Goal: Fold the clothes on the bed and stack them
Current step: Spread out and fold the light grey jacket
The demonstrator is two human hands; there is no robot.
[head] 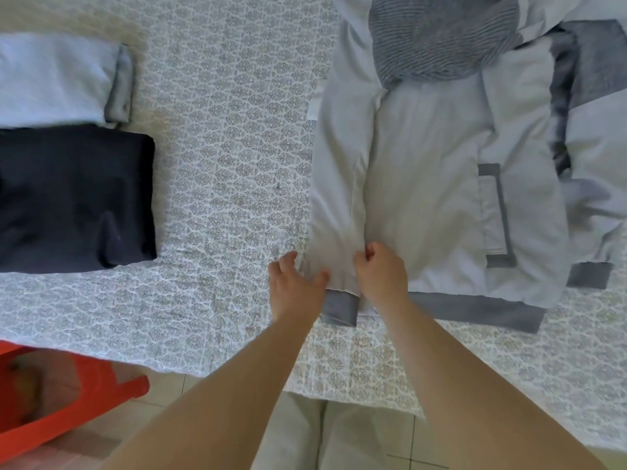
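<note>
While both hands, left [294, 283] and right [381, 269], pinch one jacket [427, 184], two folded garments [68, 198] lie apart.

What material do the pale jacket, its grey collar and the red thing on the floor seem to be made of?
Pale jacket: looks like a smooth, matte woven fabric, perhaps cotton or a synthetic; it creases softly.
Grey collar: seems ribbed knit, by its fine parallel ridges.
Red thing: probably hard plastic, from its even colour, stiff edges and slight sheen; only part shows.
</note>
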